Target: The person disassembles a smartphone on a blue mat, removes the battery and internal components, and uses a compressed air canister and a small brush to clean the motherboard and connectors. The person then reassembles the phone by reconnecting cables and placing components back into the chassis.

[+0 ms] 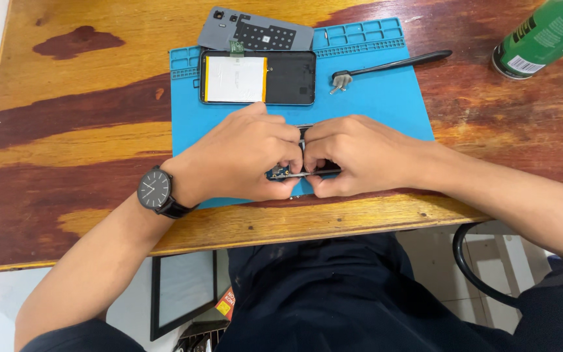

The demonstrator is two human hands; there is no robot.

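At the near edge of the blue repair mat (pixel 373 98), your left hand (pixel 245 156) and right hand (pixel 360 156) meet, fingers pinched together around a small circuit board (pixel 285 173); beyond them lies an opened phone (pixel 257 78) showing its battery; a grey back cover (pixel 255 31) sits farther off; a black brush (pixel 392 65) rests right; a green can (pixel 545 36) stands far right.
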